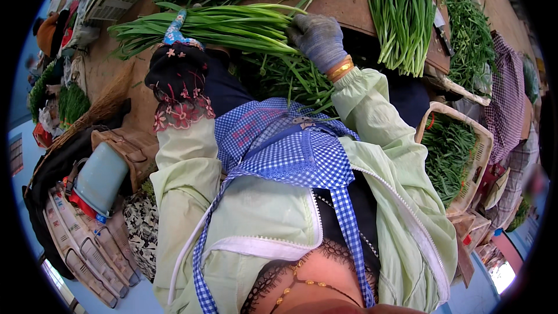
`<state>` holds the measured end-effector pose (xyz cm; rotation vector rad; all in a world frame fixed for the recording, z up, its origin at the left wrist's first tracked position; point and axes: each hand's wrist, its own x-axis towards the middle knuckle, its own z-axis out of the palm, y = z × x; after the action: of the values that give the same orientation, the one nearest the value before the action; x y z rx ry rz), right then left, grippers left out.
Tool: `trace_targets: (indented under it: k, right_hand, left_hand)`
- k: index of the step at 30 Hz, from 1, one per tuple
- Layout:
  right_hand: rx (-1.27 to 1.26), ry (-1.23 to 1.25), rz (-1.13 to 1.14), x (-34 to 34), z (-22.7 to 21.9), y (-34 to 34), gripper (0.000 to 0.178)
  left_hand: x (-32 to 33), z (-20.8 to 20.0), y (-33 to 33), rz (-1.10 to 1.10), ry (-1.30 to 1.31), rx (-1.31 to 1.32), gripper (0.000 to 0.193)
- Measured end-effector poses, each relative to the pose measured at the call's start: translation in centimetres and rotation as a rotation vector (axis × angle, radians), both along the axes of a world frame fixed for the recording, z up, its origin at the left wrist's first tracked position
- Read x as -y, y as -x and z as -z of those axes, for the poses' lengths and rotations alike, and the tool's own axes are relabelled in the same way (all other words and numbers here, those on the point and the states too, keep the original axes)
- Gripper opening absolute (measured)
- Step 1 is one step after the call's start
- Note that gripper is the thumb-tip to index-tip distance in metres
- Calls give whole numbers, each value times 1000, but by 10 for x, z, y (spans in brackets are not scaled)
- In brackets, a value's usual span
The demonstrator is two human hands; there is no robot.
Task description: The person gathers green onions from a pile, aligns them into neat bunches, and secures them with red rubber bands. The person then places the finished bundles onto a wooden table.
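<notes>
Since bunch [241,26] is long, I see it held at two spots, likely for level support: right hand [318,39] grasps pale ends, left hand [176,34] seems to clasp leaves, fingers hidden. Bunch sits along near edge of table [349,4]; second bunch [403,17] overhangs right corner.

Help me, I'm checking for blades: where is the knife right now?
In the head view, the knife is at upper right, beyond the right hand, with long greens on its left and leafy greens on its right.
</notes>
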<state>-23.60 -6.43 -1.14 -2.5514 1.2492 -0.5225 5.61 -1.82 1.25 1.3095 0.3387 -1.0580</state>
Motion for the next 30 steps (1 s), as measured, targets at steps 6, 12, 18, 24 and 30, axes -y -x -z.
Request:
trace_targets:
  k: [6,12,18,24,30]
  right_hand:
    - [188,-178,22,1,0,-1,25]
    - [210,-161,26,-4,-9,-5,22]
    - [135,284,-54,-5,-6,-5,14]
    - [265,-20,23,-6,19,33,16]
    - [-204,-133,101,-2,22,75,14]
  left_hand:
    - [-4,-7,4,-30,57,11,29]
    - [-9,-16,10,23,190,17,28]
    - [-3,-7,-9,80,39,44,29]
    - [-13,-6,-4,-4,34,79,28]
    - [-27,-14,-16,66,22,344,27]
